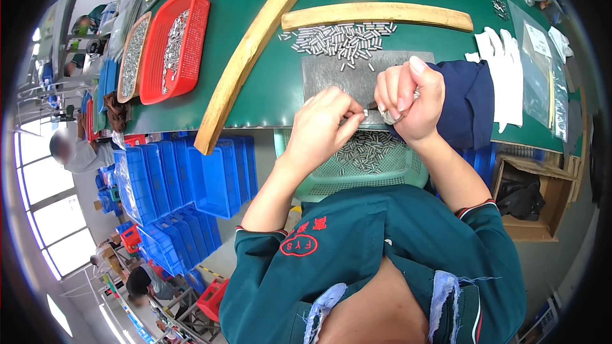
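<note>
My left hand (326,122) is closed in a pinch at the near edge of a grey mat (328,73). A small silvery metal cylinder (365,113) shows at its fingertips. Just to the right, my right hand (413,99) is curled around something with a pale greyish end and a dark thin part, mostly hidden by the fingers. Beyond the hands, many short metal cylinders (347,41) lie in a loose heap on the mat and table. Below the hands, a light green perforated basket (319,185) holds more of these cylinders.
Two wooden strips (382,14) border the heap. At left stands a red basket (197,32) of metal parts. Dark blue cloth (468,99), white gloves (503,70) and a plastic bag (535,64) lie at right. Blue crates (217,181) are stacked below left; a cardboard box (542,226) stands lower right.
</note>
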`<act>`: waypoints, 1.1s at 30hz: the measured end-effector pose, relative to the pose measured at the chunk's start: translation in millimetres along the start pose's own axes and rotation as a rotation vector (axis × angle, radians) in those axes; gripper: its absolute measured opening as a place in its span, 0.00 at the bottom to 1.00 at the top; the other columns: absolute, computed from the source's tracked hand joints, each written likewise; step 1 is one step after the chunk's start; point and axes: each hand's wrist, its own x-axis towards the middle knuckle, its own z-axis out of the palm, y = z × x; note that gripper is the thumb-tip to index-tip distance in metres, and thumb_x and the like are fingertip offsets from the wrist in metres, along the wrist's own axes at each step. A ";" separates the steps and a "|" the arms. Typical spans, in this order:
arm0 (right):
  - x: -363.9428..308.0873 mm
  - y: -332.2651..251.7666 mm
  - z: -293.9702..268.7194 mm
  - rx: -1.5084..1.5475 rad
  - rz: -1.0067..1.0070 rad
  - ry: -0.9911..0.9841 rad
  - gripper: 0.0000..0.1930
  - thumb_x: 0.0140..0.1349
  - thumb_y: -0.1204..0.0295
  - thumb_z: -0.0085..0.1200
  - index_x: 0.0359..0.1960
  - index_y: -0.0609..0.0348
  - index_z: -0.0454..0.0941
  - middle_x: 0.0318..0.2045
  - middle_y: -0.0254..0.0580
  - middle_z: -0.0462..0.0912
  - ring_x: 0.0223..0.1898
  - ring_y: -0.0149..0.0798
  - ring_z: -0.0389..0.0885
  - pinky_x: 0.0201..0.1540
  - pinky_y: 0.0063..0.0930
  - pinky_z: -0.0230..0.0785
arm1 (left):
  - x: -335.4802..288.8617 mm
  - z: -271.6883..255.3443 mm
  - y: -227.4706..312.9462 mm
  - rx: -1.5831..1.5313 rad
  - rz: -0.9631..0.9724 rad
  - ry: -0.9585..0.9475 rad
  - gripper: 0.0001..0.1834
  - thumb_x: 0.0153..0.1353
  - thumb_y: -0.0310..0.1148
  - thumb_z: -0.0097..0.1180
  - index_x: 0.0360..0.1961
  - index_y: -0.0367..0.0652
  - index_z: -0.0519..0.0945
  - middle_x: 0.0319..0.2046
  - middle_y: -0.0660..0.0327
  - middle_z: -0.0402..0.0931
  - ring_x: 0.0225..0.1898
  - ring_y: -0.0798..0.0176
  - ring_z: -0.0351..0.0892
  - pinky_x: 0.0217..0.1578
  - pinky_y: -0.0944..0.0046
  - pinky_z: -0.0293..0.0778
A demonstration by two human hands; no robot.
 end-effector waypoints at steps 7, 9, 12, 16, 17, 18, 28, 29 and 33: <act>1.4 -0.7 -2.8 0.134 0.080 0.096 0.25 0.63 0.66 0.35 0.05 0.55 0.57 0.04 0.36 0.59 0.06 0.29 0.56 0.14 0.24 0.55 | 20.0 -12.0 -1.7 0.005 -0.165 0.087 0.07 0.50 0.30 0.61 0.28 0.40 0.77 0.23 0.62 0.70 0.21 0.67 0.70 0.26 0.68 0.69; 1.2 -0.8 -1.6 0.134 0.079 0.095 0.25 0.63 0.66 0.34 0.06 0.55 0.57 0.04 0.36 0.59 0.06 0.29 0.56 0.14 0.24 0.55 | 30.2 -8.0 -7.3 0.073 -0.249 0.158 0.07 0.50 0.33 0.59 0.27 0.42 0.76 0.27 0.61 0.72 0.27 0.59 0.75 0.30 0.62 0.71; 0.5 -1.8 -0.8 0.139 0.084 0.095 0.25 0.63 0.66 0.35 0.06 0.55 0.57 0.04 0.36 0.59 0.06 0.29 0.56 0.14 0.24 0.55 | 34.0 -4.5 -16.7 0.212 -0.236 0.146 0.05 0.50 0.31 0.57 0.28 0.43 0.75 0.28 0.59 0.72 0.31 0.57 0.76 0.33 0.60 0.72; 0.7 -1.6 -2.1 0.127 0.083 0.093 0.25 0.63 0.66 0.34 0.06 0.55 0.57 0.04 0.36 0.59 0.06 0.29 0.56 0.14 0.24 0.55 | 37.0 -8.3 -14.6 0.155 -0.144 0.032 0.05 0.50 0.30 0.57 0.28 0.43 0.75 0.29 0.59 0.72 0.32 0.56 0.76 0.33 0.59 0.72; 0.7 -1.5 -2.0 0.124 0.084 0.093 0.25 0.64 0.66 0.34 0.06 0.55 0.58 0.04 0.36 0.59 0.06 0.29 0.56 0.14 0.24 0.55 | 38.5 -7.9 -13.7 0.178 -0.125 0.061 0.04 0.50 0.30 0.57 0.28 0.44 0.75 0.29 0.59 0.72 0.33 0.56 0.75 0.34 0.59 0.72; 0.6 -1.5 -1.6 0.126 0.084 0.091 0.25 0.64 0.66 0.34 0.06 0.55 0.58 0.04 0.36 0.59 0.06 0.29 0.56 0.14 0.24 0.55 | 39.3 -8.0 -13.2 0.202 -0.107 0.091 0.04 0.50 0.30 0.57 0.28 0.44 0.75 0.30 0.60 0.72 0.33 0.56 0.75 0.34 0.59 0.72; -1.0 1.1 -2.8 0.108 -0.002 0.074 0.25 0.64 0.67 0.34 0.05 0.56 0.58 0.04 0.38 0.60 0.07 0.29 0.56 0.14 0.24 0.55 | 14.2 -2.0 0.1 0.002 -0.068 -0.043 0.06 0.48 0.28 0.59 0.25 0.41 0.73 0.23 0.60 0.71 0.30 0.56 0.74 0.31 0.59 0.70; -1.0 0.6 -2.3 0.089 -0.005 0.067 0.25 0.64 0.67 0.34 0.05 0.56 0.58 0.04 0.38 0.60 0.07 0.30 0.56 0.14 0.25 0.55 | 12.2 0.7 0.5 -0.001 -0.066 -0.046 0.06 0.48 0.28 0.59 0.25 0.41 0.73 0.23 0.60 0.71 0.30 0.56 0.74 0.31 0.59 0.70; -1.7 0.9 -4.2 0.143 0.000 0.077 0.25 0.64 0.67 0.34 0.05 0.56 0.58 0.04 0.38 0.60 0.07 0.29 0.56 0.14 0.24 0.55 | 9.5 2.2 2.8 -0.004 -0.100 0.004 0.06 0.48 0.28 0.59 0.25 0.41 0.73 0.24 0.60 0.71 0.30 0.57 0.75 0.31 0.60 0.70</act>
